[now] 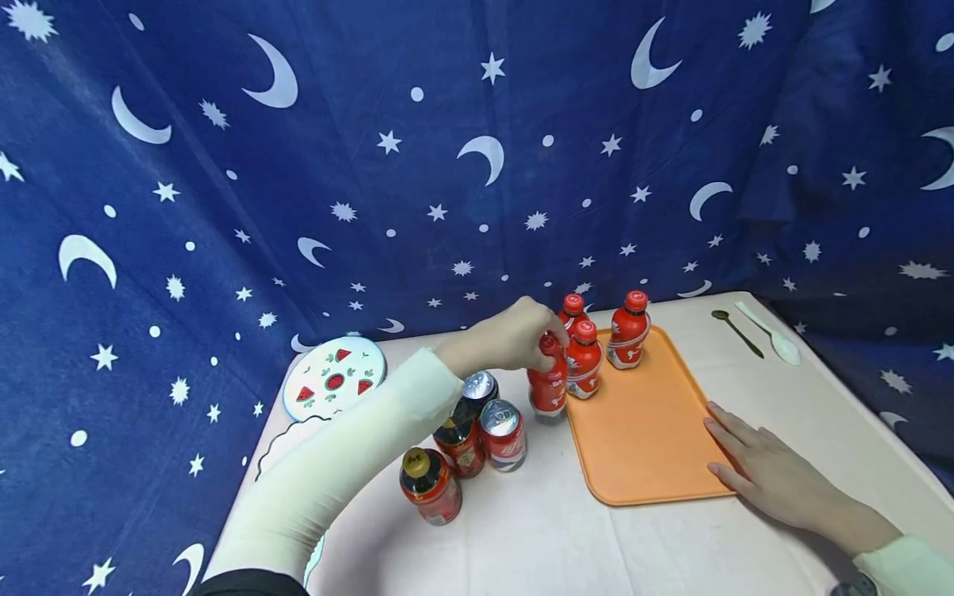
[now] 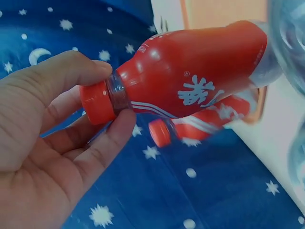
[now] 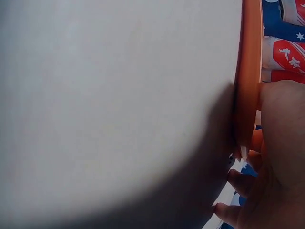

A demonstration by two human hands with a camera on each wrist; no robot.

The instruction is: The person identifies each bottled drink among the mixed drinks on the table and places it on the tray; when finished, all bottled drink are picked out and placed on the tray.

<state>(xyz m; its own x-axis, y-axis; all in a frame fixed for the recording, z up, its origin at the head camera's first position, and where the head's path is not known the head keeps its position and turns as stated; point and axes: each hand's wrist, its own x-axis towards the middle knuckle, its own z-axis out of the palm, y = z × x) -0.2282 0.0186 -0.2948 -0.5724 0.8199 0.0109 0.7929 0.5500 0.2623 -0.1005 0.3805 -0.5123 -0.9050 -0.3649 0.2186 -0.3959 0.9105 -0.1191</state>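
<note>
My left hand (image 1: 514, 335) pinches a red bottle (image 1: 547, 389) at its neck, just below the red cap (image 2: 96, 102). The bottle stands upright at the left edge of an orange tray (image 1: 648, 439). Close beside it on the tray are more red bottles of the same kind: a front one (image 1: 584, 368), one behind (image 1: 572, 308) that is partly hidden, and another (image 1: 628, 335) further right. With its fingers stretched, my right hand (image 1: 782, 472) rests on the tray's right rim. In the right wrist view the orange rim (image 3: 250, 71) runs alongside that hand.
Left of the tray stand a red can (image 1: 503, 439), a dark can (image 1: 480, 387) and two dark-drink bottles, one with a gold cap (image 1: 416, 461). A watermelon-patterned plate (image 1: 316, 377) lies at the back left. A dark spoon (image 1: 738, 333) and a white spoon (image 1: 781, 343) lie right of the tray.
</note>
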